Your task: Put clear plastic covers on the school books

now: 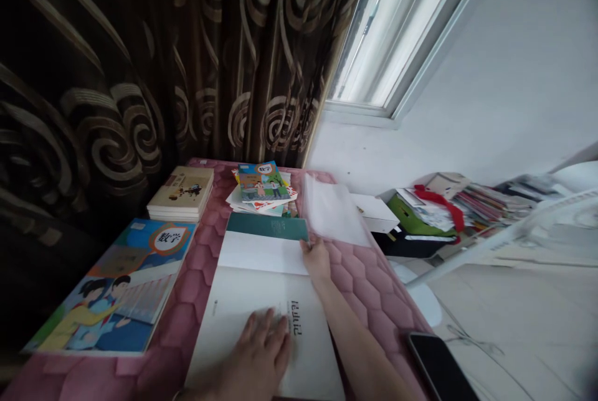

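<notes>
An open book (268,301) lies before me on the pink quilted cover, its pale title page printed with dark characters. Beyond that page stretches a white sheet with a dark green flap (266,226) at its far end. My left hand (261,345) rests palm down on the title page, fingers spread and holding nothing. At the right edge of the book cover, beside the green flap, my right hand (317,258) has its fingers closed on the edge. Its thumb and fingertips are partly hidden.
A blue textbook (126,289) and a stack of tan books (182,192) lie left. Behind the book are piled textbooks (264,186) and clear plastic sheets (334,211). A phone (439,367) sits front right. A patterned curtain (196,65) hangs behind; a white fan (504,239) stands right.
</notes>
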`<state>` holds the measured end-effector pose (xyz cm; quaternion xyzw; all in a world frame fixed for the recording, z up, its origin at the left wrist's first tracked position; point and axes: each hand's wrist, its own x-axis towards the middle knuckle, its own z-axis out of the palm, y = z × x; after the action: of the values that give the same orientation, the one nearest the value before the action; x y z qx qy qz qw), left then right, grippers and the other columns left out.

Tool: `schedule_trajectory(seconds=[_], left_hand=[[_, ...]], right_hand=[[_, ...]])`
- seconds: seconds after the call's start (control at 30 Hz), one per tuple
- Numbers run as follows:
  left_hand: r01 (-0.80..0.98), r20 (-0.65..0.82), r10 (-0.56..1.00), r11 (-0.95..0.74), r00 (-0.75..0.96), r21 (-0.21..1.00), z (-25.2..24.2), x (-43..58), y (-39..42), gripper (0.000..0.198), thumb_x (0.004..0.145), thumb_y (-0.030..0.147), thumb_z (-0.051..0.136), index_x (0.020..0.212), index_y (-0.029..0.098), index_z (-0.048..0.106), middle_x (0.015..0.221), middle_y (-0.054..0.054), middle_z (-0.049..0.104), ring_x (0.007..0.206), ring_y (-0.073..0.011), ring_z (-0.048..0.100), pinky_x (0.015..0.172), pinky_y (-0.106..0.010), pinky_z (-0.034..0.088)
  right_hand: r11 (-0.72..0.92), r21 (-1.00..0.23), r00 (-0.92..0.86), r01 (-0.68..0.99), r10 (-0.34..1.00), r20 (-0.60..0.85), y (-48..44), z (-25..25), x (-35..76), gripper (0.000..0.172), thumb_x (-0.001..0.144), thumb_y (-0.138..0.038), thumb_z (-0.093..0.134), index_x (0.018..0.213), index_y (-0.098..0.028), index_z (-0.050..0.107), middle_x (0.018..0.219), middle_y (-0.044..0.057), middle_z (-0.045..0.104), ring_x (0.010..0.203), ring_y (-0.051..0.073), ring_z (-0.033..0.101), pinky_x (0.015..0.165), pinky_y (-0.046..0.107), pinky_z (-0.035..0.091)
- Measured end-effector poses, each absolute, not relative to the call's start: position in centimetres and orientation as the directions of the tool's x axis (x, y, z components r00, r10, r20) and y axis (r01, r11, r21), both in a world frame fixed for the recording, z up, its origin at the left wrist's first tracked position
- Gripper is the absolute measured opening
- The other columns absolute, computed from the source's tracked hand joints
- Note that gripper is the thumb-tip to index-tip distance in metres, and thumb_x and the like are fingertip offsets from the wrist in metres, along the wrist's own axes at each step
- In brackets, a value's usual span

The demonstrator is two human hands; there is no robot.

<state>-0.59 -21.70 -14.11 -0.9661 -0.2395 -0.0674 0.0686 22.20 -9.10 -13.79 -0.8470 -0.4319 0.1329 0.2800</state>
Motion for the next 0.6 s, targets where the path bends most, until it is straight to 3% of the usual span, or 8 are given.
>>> schedule_trajectory(seconds=[0.13, 0.33, 0.6], left_hand=[[0.468, 0.243, 0.41, -0.837, 0.879, -0.283, -16.1, -2.7, -23.0, 0.05, 0.088, 0.034, 0.053, 0.136, 0.019, 0.05, 0.143, -0.014, 0.049, 0.128, -0.0351, 0.046, 0.098, -0.052, 0.034], [0.391, 0.255, 0.304, -0.806, 0.918, -0.445, -16.5, -1.9, -23.9, 0.04, 0.088, 0.025, 0.052, 0.128, 0.021, 0.058, 0.118, -0.017, 0.068, 0.104, -0.0354, 0.064, 0.079, -0.05, 0.042], [0.421, 0.289, 0.322, -0.804, 0.902, -0.421, -15.0, -1.9, -24.4, 0.038, 0.09, 0.028, 0.052, 0.126, 0.019, 0.059, 0.117, -0.02, 0.068, 0.102, -0.0345, 0.066, 0.079, -0.048, 0.043]], right_hand=[[-0.467, -0.596, 0.589, 0.654, 0.808, 0.013, -9.1, -13.6, 22.2, 0.033, 0.091, -0.032, 0.051, 0.116, -0.01, 0.054, 0.104, 0.017, 0.071, 0.099, 0.026, 0.067, 0.077, 0.029, 0.047], [-0.431, -0.608, 0.568, 0.666, 0.822, 0.04, -9.0, -13.7, 22.4, 0.033, 0.091, -0.03, 0.05, 0.115, -0.009, 0.054, 0.102, 0.017, 0.071, 0.098, 0.026, 0.067, 0.077, 0.029, 0.047], [-0.395, -0.634, 0.559, 0.665, 0.826, 0.071, -9.1, -13.3, 22.5, 0.034, 0.09, -0.029, 0.049, 0.117, -0.008, 0.054, 0.103, 0.017, 0.071, 0.097, 0.025, 0.067, 0.079, 0.03, 0.047]])
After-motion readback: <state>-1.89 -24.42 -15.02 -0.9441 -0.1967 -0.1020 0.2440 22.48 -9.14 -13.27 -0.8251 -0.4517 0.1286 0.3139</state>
